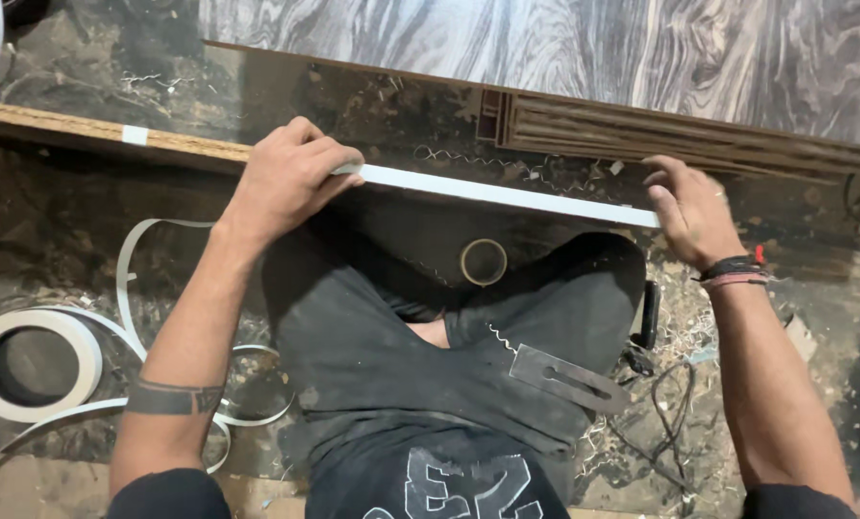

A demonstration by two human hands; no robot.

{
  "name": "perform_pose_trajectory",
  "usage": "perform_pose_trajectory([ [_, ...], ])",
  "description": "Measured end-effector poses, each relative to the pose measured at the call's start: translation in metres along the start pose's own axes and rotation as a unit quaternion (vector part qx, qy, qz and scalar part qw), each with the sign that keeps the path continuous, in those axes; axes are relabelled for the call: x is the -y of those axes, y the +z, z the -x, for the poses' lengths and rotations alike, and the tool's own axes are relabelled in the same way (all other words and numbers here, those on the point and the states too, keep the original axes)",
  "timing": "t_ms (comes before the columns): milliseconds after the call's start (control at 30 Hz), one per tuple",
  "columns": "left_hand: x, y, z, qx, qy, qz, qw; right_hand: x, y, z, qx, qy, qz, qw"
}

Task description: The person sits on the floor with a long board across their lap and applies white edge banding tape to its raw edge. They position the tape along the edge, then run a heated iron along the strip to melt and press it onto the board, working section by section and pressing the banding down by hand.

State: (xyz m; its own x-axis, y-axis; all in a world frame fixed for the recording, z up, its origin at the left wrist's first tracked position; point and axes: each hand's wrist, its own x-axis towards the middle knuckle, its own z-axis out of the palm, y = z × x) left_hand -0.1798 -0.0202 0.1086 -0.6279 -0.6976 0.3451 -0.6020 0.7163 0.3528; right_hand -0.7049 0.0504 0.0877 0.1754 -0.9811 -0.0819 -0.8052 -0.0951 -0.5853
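A long white edge-banding strip [507, 193] lies along the top edge of an upright board [84, 128] in front of me. My left hand [290, 178] is closed over the strip's left part, pressing it onto the edge. My right hand [689, 207] rests on the strip's right end, fingers bent down against it. I sit cross-legged in dark trousers, and a flat metal scraper [564, 377] lies on my lap.
A wood-grain laminate panel [564, 58] spans the back, with a stack of thin strips [660, 130] under its edge. A white banding roll [31, 360] with loose coils lies at left. A small tape ring [484, 261], a cable [665, 404] and shavings sit around my knees.
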Motion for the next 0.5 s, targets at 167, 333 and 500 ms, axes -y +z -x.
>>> perform_pose_trajectory([
  [167, 0.005, 0.004, 0.002, 0.004, -0.005, 0.013, 1.0, 0.077, 0.035, -0.021, -0.096, -0.09, 0.154, 0.979],
  [333, 0.004, 0.004, 0.003, 0.003, 0.005, 0.006, 1.0, 0.213, 0.151, -0.099, -0.078, -0.219, 0.158, 0.96],
  [500, -0.002, 0.001, -0.001, 0.007, 0.006, -0.007, 1.0, 0.214, 0.168, -0.103, -0.117, -0.29, 0.156, 0.937],
])
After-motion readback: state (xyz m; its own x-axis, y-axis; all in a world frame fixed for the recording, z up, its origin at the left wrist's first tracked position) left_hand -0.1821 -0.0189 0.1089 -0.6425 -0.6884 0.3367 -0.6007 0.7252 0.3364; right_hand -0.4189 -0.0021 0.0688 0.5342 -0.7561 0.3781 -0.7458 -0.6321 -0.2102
